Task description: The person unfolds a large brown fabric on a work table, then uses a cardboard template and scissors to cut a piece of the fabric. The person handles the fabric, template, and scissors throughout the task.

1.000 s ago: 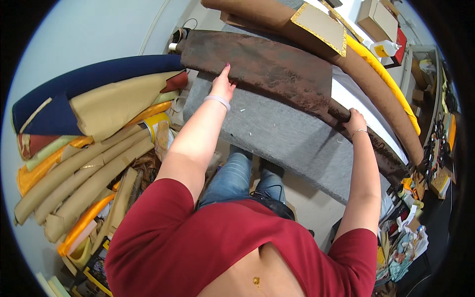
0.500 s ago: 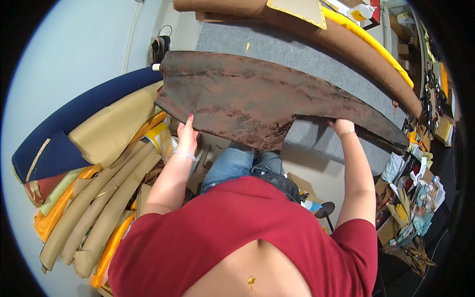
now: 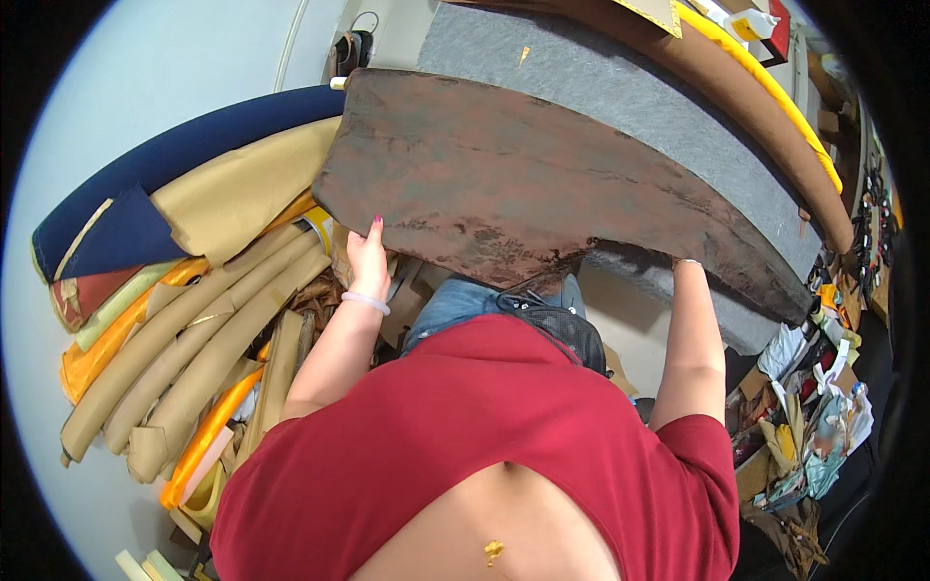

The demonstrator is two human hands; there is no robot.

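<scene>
A dark brown fabric (image 3: 504,174) with mottled reddish patches lies across the grey table (image 3: 542,50), coming off a roll whose pale core end shows at its left. Its near edge hangs over the table's front, toward my legs. My left hand (image 3: 368,259) pinches this edge at the left, thumb on top and fingers beneath. On the right, my right hand (image 3: 686,262) reaches under the fabric; only the part by the wrist shows, and its fingers are hidden.
A thick brown roll (image 3: 756,136) and a thin yellow roll (image 3: 775,92) lie along the table's far side. To the left lean a navy roll (image 3: 194,131) and several beige rolls (image 3: 184,329). A heap of scraps (image 3: 814,397) fills the right.
My right hand has slid under the fabric, which now covers its fingers. The fabric lies more spread out and smoother over the table. My left hand keeps its hold. The view has shifted somewhat.
</scene>
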